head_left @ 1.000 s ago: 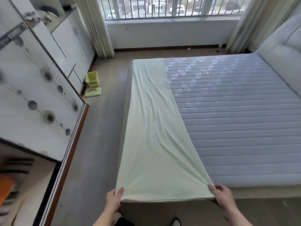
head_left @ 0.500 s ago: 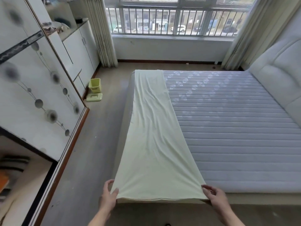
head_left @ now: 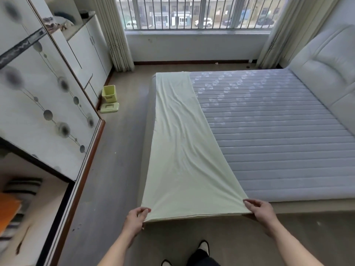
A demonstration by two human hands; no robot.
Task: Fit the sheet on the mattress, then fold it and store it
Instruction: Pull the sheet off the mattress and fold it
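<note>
A pale green sheet [head_left: 184,154], folded into a long narrow strip, lies along the left side of the grey quilted mattress [head_left: 272,135]. It reaches from the far edge by the window to the near edge. My left hand [head_left: 135,217] pinches the strip's near left corner. My right hand [head_left: 259,209] pinches its near right corner. The near end of the strip is held slightly off the mattress edge, pulled taut between both hands.
A mirrored wardrobe [head_left: 44,104] with an open shelf runs along the left wall. A yellow-green bin [head_left: 109,93] and its lid [head_left: 109,107] sit on the floor beside it. The padded headboard [head_left: 326,73] stands at right. My feet [head_left: 203,246] are below.
The view has lifted and pulled back from the bed. Both hands keep hold of the sheet's near corners, and the near end has come up a little from the mattress.
</note>
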